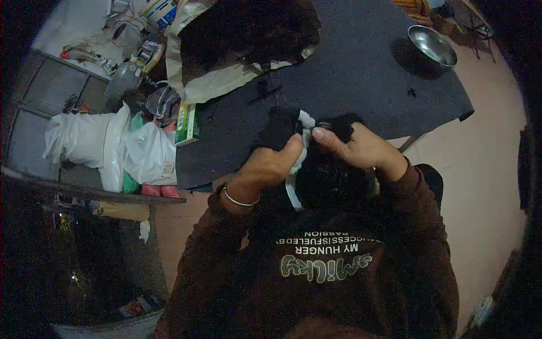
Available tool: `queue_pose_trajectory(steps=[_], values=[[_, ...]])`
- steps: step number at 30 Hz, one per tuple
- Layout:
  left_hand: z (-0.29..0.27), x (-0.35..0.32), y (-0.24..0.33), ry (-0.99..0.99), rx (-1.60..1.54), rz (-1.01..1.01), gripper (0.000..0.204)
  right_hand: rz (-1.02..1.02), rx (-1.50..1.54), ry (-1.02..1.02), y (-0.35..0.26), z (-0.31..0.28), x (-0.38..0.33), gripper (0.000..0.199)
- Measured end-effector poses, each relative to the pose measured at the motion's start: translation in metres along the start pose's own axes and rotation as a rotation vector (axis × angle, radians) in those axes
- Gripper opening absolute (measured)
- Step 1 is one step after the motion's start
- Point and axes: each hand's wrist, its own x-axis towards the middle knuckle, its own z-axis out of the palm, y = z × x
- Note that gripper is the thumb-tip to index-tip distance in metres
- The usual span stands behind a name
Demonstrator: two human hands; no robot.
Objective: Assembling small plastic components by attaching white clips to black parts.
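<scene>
Both hands meet at the near edge of the dark felt sheet (361,68) that covers the work surface. The left hand (268,166) pinches a white strip (294,169) — thumb pressed on it — while the right hand (361,148) closes on black fuzzy fabric (282,127) beside it. The strip's long axis runs toward the body, between the hands (the left slightly nearer). Farther off: a green box (187,124) at the sheet's left edge, white plastic bags (113,144), and a steel bowl (432,45) near the far right corner.

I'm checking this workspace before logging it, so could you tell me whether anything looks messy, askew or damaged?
Yes. A torn sheet of pale paper lies crumpled on the dark mat, its edges ragged. White plastic bags and loose clutter are heaped at the left. Both hands, the left hand and the right hand, pinch a white strip against black material.
</scene>
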Motion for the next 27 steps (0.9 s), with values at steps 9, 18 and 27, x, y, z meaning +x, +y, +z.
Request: queue_pose_trajectory(steps=[9, 18, 27], values=[[0.005, -0.002, -0.005, 0.722, 0.174, 0.635, 0.010, 0.241, -0.146, -0.158, 0.006, 0.014, -0.001, 0.046], [0.010, -0.012, -0.012, 0.579, 1.202, 0.826, 0.022, -0.048, 0.066, -0.090, 0.024, 0.024, 0.002, 0.042], [0.022, -0.012, -0.018, 0.598, 0.208, 0.551, 0.036, 0.408, -0.591, -0.063, -0.006, -0.016, -0.003, 0.030]])
